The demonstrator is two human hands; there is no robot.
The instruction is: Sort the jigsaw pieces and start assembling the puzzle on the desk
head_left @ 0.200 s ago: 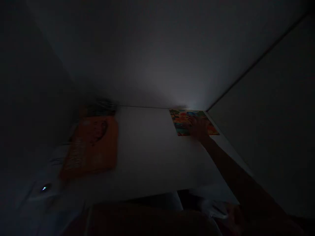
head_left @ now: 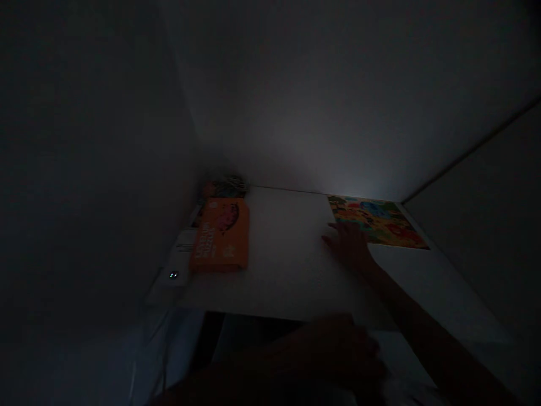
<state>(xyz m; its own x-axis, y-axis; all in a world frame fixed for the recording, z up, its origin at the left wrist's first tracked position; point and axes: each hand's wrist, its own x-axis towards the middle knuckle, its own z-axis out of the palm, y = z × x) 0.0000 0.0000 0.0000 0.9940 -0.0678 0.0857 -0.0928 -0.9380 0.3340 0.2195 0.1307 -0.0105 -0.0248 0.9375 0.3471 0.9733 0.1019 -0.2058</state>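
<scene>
Right hand (head_left: 350, 246) spread-fingered by the colourful sheet (head_left: 391, 224), left hand (head_left: 349, 352) dark below, its grip unclear

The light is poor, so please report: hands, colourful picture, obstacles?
Right hand spread, at near-left corner of colourful picture. Left hand low, grip unclear. Orange puzzle box left, apart from both hands.

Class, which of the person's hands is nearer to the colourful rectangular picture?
Right. The right hand is at the near-left corner of the colourful rectangular picture; the left hand is farther away, nearer the person's body.
</scene>
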